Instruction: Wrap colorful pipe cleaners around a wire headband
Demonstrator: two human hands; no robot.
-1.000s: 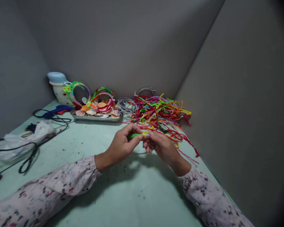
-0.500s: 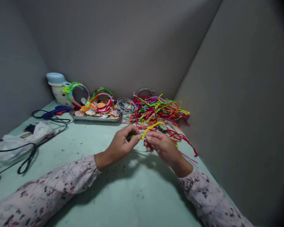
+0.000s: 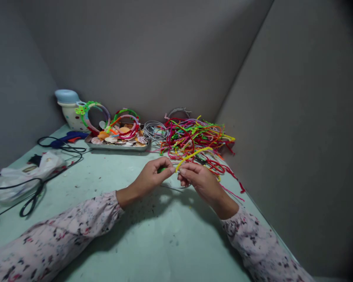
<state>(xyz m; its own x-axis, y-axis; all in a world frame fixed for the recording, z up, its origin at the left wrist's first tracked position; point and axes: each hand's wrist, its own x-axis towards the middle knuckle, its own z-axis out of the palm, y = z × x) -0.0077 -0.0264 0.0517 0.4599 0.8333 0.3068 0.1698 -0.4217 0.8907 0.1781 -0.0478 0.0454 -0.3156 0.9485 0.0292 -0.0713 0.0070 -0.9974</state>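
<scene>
My left hand (image 3: pixel 150 176) is closed in a pinch above the table, with a bit of green pipe cleaner (image 3: pixel 161 170) showing between thumb and fingers. Close beside it, my right hand (image 3: pixel 202 182) pinches the lower end of a yellow pipe cleaner (image 3: pixel 191 155). The yellow strip curves up and away to the right from between the two sets of fingertips. Below the hands a thin grey wire (image 3: pixel 172 188) shows in part; where it leads is hidden by the fingers.
Behind the hands lies a tangled pile of coloured pipe cleaners (image 3: pixel 197 133). Coiled wire (image 3: pixel 155 131) sits left of it, then a metal tray (image 3: pixel 117 147) with shells and wrapped rings (image 3: pixel 129 135). Farther left are a white container (image 3: pixel 73 115), a blue tool (image 3: pixel 67 138), black cable (image 3: pixel 41 188) and plastic bag (image 3: pixel 20 182).
The yellow pipe cleaner's free end has swung up and right, and more of its length shows. More of the grey wire is visible below. Both hands stay nearly in place.
</scene>
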